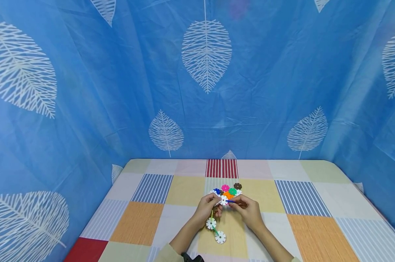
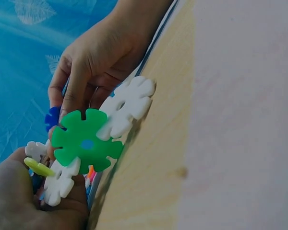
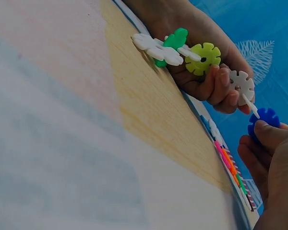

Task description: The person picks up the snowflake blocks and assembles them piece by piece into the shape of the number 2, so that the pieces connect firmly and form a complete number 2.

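Note:
My left hand (image 1: 205,210) grips a chain of flower-shaped plastic discs. From it hang a yellow-green disc (image 3: 212,51), a white disc (image 1: 211,223), a green disc (image 2: 74,141) and another white disc (image 1: 220,237) at the lower end. By the left fingertips is a white disc (image 3: 241,82); a second one (image 3: 250,104), seen edge-on, sticks out toward the right hand. Between thumb and fingers, my right hand (image 1: 248,211) pinches a blue disc (image 3: 269,115), its edge right at that edge-on white disc. Fingers partly hide both.
Just beyond the hands, loose discs lie on the patchwork tablecloth (image 1: 141,218): pink (image 1: 225,187), brown (image 1: 237,186), green (image 1: 232,191), orange (image 1: 228,195), blue (image 1: 217,191) and some white. A blue leaf-print curtain (image 1: 249,91) surrounds the table's back and sides.

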